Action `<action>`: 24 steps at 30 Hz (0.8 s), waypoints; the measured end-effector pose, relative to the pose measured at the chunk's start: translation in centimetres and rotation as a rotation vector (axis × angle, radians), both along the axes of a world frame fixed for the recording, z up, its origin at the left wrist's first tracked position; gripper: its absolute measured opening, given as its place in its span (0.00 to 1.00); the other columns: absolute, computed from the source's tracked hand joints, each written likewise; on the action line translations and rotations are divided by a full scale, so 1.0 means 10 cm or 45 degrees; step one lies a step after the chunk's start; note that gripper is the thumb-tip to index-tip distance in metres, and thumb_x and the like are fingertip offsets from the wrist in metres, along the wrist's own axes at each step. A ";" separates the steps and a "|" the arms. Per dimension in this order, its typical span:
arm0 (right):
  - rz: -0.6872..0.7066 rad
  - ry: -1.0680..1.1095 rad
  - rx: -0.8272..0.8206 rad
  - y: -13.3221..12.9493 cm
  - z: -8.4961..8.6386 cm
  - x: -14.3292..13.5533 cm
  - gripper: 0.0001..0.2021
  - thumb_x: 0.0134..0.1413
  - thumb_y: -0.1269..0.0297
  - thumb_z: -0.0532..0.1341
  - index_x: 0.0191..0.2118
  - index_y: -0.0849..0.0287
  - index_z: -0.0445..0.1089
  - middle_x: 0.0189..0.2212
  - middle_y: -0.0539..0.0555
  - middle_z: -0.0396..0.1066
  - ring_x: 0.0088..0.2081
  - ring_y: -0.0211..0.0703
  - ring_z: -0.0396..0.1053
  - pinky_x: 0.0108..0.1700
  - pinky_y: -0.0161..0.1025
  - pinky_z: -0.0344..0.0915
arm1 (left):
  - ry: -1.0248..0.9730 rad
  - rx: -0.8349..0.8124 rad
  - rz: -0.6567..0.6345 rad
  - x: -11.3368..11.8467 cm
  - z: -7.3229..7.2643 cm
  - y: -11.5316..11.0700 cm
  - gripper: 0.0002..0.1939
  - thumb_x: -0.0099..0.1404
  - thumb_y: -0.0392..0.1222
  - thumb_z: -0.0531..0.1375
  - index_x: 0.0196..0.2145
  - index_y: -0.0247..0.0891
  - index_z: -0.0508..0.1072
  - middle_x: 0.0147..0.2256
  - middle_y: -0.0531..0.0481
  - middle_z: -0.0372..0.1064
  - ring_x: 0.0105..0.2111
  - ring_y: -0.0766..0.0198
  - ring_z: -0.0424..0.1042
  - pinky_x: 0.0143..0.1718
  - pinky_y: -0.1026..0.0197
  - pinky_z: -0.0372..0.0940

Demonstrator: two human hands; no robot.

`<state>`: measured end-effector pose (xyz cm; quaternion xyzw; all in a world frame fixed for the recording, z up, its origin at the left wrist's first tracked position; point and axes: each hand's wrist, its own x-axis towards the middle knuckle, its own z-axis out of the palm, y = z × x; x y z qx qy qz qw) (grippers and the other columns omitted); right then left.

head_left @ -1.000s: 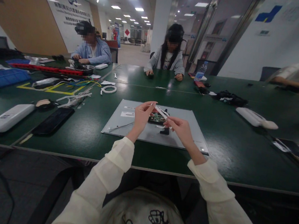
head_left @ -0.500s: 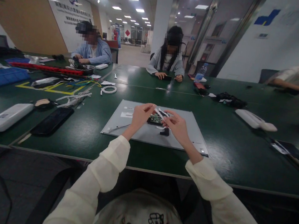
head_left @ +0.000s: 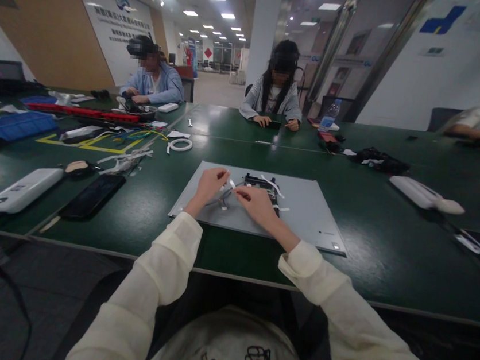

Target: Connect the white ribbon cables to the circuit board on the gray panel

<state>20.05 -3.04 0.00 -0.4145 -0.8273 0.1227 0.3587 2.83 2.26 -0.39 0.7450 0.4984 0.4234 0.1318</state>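
My left hand (head_left: pixel 210 186) is over the left part of a flat grey panel (head_left: pixel 305 216), its thumb and fingertips pinched together on something too small to make out. Close beside it, my right hand (head_left: pixel 257 204) is closed in a pinch on a small white strip (head_left: pixel 232 184) that points toward the left hand. A thin grey cable (head_left: pixel 222 201) lies on the panel below the hands. Behind the right hand, partly hidden by it, sits a black-framed circuit board (head_left: pixel 273 194). A curved white ribbon (head_left: pixel 274 186) lies across the board.
To the left are a black phone (head_left: pixel 93 197), a white power bank (head_left: pixel 22 190), a blue tray (head_left: pixel 21 126) and a coiled white cable (head_left: pixel 180 145). A white device (head_left: pixel 414 193) lies right. Across the table sit a person in grey (head_left: pixel 271 91) and another in blue (head_left: pixel 158 81).
Both hands have moved left, off the circuit board. The white ribbon that was between them now lies on the board, which sits turned. The view has shifted slightly.
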 end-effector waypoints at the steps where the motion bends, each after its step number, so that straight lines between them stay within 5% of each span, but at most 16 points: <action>1: -0.022 -0.033 0.040 0.01 -0.02 0.02 0.09 0.55 0.68 0.56 0.38 0.58 0.74 0.34 0.54 0.73 0.33 0.41 0.69 0.38 0.37 0.63 | 0.054 -0.003 0.014 0.00 -0.01 0.00 0.17 0.62 0.47 0.50 0.21 0.37 0.69 0.20 0.51 0.67 0.22 0.66 0.64 0.27 0.64 0.54; 7: -0.020 -0.025 0.230 0.01 -0.08 0.05 0.10 0.55 0.69 0.56 0.39 0.58 0.74 0.41 0.57 0.67 0.38 0.42 0.67 0.41 0.39 0.64 | 0.207 -0.047 0.040 0.00 -0.01 0.02 0.16 0.63 0.46 0.50 0.23 0.37 0.68 0.21 0.51 0.67 0.23 0.66 0.63 0.28 0.64 0.53; 15: 0.047 -0.285 0.283 -0.02 -0.09 0.01 0.10 0.58 0.70 0.54 0.38 0.60 0.73 0.38 0.56 0.72 0.41 0.43 0.68 0.43 0.37 0.62 | 0.377 -0.001 0.086 -0.03 -0.09 0.06 0.14 0.62 0.45 0.51 0.24 0.39 0.69 0.21 0.50 0.66 0.22 0.64 0.61 0.25 0.62 0.47; 24: 0.013 -0.442 0.356 -0.05 -0.10 -0.03 0.10 0.59 0.68 0.53 0.42 0.61 0.70 0.41 0.58 0.70 0.43 0.44 0.67 0.44 0.38 0.62 | 0.282 -0.020 -0.037 -0.06 -0.16 0.14 0.14 0.62 0.45 0.51 0.23 0.38 0.67 0.20 0.52 0.63 0.22 0.66 0.59 0.25 0.64 0.48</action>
